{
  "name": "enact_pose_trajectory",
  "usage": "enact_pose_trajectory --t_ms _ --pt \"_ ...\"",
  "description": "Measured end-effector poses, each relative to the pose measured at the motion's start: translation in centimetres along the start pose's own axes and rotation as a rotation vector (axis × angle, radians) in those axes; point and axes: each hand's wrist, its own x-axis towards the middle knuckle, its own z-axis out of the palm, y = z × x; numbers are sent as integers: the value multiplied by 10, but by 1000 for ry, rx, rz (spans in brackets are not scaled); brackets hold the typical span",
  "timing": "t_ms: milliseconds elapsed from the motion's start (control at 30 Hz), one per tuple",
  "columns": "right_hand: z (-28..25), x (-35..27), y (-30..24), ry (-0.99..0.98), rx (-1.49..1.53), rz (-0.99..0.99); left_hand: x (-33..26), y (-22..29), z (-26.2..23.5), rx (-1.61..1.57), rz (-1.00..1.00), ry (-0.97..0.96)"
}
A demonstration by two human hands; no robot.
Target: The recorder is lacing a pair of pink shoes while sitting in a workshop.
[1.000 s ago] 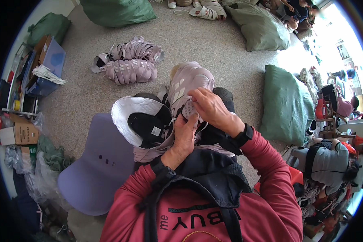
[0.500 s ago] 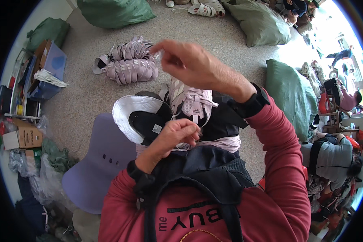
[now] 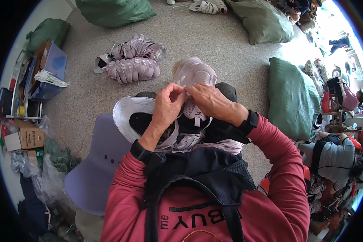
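Note:
A pale pink sneaker upper (image 3: 194,72) lies over my lap, its toe pointing away from me and its mesh tongue towards me. My left hand (image 3: 167,104) is closed in a pinch at the lacing beside the tongue. My right hand (image 3: 213,103) meets it there from the other side, thumb and fingers pressed together. A thin bit of pale shoelace (image 3: 186,93) shows between the fingertips; most of it is hidden. Further pink uppers and laces (image 3: 188,141) lie on my lap near my waist. Left of them rests a white-rimmed, black-lined piece, perhaps a hat (image 3: 123,119).
Two bundles of stacked pink uppers (image 3: 133,70) lie on the floor ahead. Large green sacks (image 3: 292,99) stand right and far. A purple chair (image 3: 90,169) is at my left, with a blue bin (image 3: 54,64) and boxes beyond. Other people (image 3: 330,155) sit at the right.
My right hand has come down from its raised place to the lacing. My left hand has moved up and away from me to meet it. The upper now shows further forward.

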Motion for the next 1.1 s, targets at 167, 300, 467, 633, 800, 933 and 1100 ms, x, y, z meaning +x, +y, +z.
enact_pose_trajectory --t_ms 167,300,467,633,800,933,1100 --pt "2 5 -12 356 215 1 -2 3 0 113 76 -95" --pt "-29 27 -40 461 380 109 -7 14 4 128 135 -166" --pt "-34 -9 -7 530 406 300 -4 8 2 210 168 -188" --pt "-17 -73 3 373 257 449 2 4 4 374 366 -149" --pt "-1 -88 -7 237 223 495 2 16 9 265 237 -112" --pt "10 -83 -8 333 278 486 7 3 11 420 361 -150" --pt "9 -80 -13 377 358 450 10 4 14 549 536 -101"
